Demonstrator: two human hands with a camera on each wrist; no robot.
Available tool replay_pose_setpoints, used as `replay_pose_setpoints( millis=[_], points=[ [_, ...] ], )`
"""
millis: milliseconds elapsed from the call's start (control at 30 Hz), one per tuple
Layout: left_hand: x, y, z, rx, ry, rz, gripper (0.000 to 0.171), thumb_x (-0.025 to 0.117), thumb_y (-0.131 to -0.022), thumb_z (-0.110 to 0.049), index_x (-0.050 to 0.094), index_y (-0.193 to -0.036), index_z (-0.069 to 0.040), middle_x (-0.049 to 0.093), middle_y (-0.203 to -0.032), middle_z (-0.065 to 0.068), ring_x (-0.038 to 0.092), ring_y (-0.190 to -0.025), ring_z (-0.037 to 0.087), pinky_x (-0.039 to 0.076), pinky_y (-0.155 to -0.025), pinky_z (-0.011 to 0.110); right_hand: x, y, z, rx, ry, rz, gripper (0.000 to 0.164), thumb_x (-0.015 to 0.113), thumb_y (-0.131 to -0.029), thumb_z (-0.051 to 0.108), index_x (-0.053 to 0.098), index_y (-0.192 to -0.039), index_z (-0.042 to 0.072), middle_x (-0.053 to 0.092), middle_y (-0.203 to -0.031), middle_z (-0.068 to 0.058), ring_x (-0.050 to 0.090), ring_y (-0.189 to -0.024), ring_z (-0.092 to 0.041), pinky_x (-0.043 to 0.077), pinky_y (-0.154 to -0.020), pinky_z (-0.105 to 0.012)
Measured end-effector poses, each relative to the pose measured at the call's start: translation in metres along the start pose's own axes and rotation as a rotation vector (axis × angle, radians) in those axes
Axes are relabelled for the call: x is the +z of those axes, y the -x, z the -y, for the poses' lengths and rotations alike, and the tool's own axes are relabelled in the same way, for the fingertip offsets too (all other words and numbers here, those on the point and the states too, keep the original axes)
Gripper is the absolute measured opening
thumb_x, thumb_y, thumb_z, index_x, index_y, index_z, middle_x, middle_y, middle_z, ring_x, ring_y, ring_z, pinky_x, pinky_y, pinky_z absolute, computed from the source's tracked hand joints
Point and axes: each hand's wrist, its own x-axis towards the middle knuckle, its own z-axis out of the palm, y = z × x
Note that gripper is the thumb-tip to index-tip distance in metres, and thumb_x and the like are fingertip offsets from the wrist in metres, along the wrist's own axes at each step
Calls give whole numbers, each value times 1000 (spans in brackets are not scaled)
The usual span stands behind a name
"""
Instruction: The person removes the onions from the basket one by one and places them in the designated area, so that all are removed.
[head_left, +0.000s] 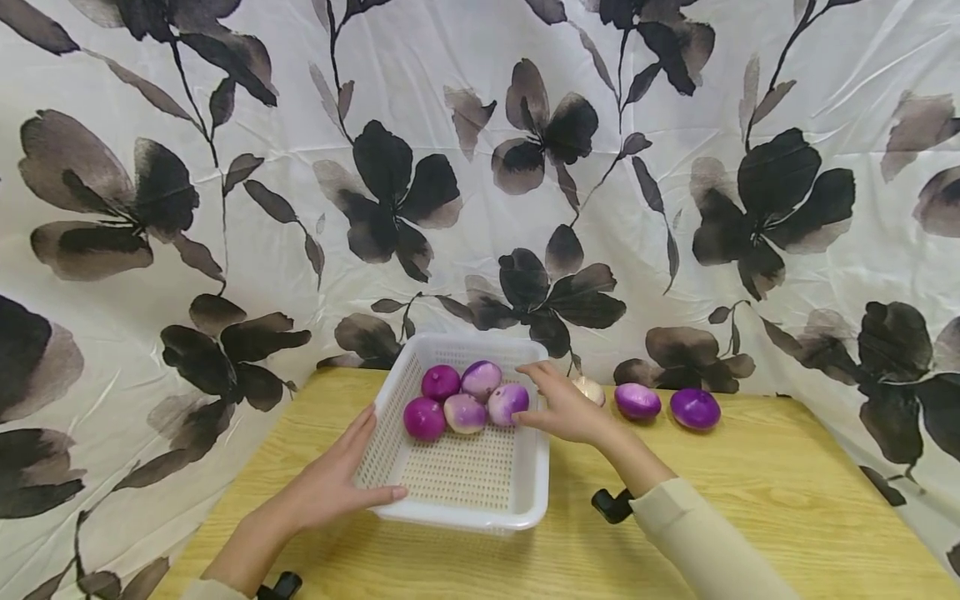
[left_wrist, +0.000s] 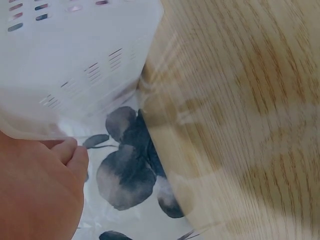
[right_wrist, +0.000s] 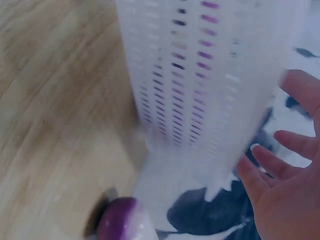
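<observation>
A white perforated plastic basket (head_left: 532, 492) on the table holds several purple and purple-white onions (head_left: 465, 413), gathered toward its back half. My left hand (head_left: 322, 492) grips the basket's left front corner, its thumb over the rim and its fingers along the outer side. In the left wrist view that hand's fingers (left_wrist: 75, 155) are bent at the rim. My right hand (head_left: 562, 406) is at the right rim with fingers spread. In the right wrist view its fingers (right_wrist: 280, 162) reach beside the basket wall, relaxed and apart, pinching nothing.
To the right of the basket are a pale onion (head_left: 590, 390), partly hidden by the right hand, a purple-white onion (head_left: 637, 402) and a dark purple onion (head_left: 695, 409). A floral cloth (head_left: 465, 192) hangs behind the wooden table (head_left: 750, 500).
</observation>
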Motion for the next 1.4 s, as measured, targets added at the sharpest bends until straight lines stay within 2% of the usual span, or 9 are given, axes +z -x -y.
replay_pose_setpoints(
  millis=[300, 400, 500, 600, 700, 800, 1033, 1300, 1400],
  points=[
    [0, 0, -2, 5, 4, -4, 125, 73, -79, -73, 17, -162, 2, 5, -172, 15, 21, -152, 46, 28, -116, 66, 23, -32, 1, 76, 192, 142, 72, 80, -86, 25, 50, -145, -6, 55, -136, -24, 57, -125, -38, 50, -105, -52],
    [1, 0, -4, 9, 11, -3, 125, 72, -79, -73, 17, -162, 2, 5, -172, 14, 21, -152, 46, 28, -116, 66, 31, -37, 1, 115, 280, 177, 76, 80, -85, 29, 50, -147, -2, 56, -139, -22, 55, -128, -38, 48, -107, -52],
    [2, -1, -4, 12, 7, 2, 125, 72, -79, -74, 17, -162, 1, 5, -172, 14, 20, -152, 45, 27, -117, 65, 39, -39, 0, 148, 398, 189, 76, 81, -83, 34, 53, -146, 1, 58, -139, -20, 56, -127, -39, 48, -107, -52],
    [1, -2, -5, 11, -7, 6, 125, 72, -79, -73, 15, -163, 0, 5, -172, 15, 20, -152, 45, 28, -116, 66, 44, -41, -1, 149, 481, 171, 64, 83, -81, 37, 63, -133, 6, 63, -129, -17, 60, -118, -38, 51, -101, -51],
    [-2, -3, -4, 4, -16, 4, 125, 73, -80, -72, 13, -163, -1, 5, -172, 16, 21, -152, 46, 29, -115, 67, 46, -44, 0, 142, 508, 149, 48, 84, -81, 38, 69, -117, 10, 66, -119, -13, 62, -109, -34, 52, -96, -48],
    [-3, -3, -3, 0, -18, 5, 125, 72, -80, -73, 11, -164, -2, 4, -172, 15, 21, -152, 46, 29, -116, 66, 45, -46, 2, 130, 517, 135, 39, 83, -81, 39, 70, -108, 13, 66, -112, -10, 62, -104, -33, 52, -93, -47],
    [-2, 0, 0, -9, 8, 7, 126, 72, -79, -74, 13, -163, -1, 2, -172, 13, 20, -152, 46, 27, -116, 66, 50, -47, 4, 118, 515, 151, 40, 79, -87, 39, 69, -116, 14, 67, -114, -13, 62, -108, -35, 51, -98, -49],
    [0, 1, 1, -8, -7, 5, 125, 71, -79, -74, 15, -163, 0, 4, -172, 13, 21, -152, 45, 28, -116, 65, 54, -47, 6, 123, 591, 154, 30, 74, -92, 41, 66, -108, 17, 71, -98, -10, 67, -98, -33, 53, -92, -47],
    [-1, 1, 1, -5, -13, 1, 126, 71, -79, -74, 14, -163, 0, 4, -172, 14, 22, -151, 45, 29, -116, 65, 54, -47, 8, 124, 615, 166, 31, 74, -92, 42, 66, -109, 18, 70, -99, -9, 67, -98, -31, 52, -92, -46]
  ],
)
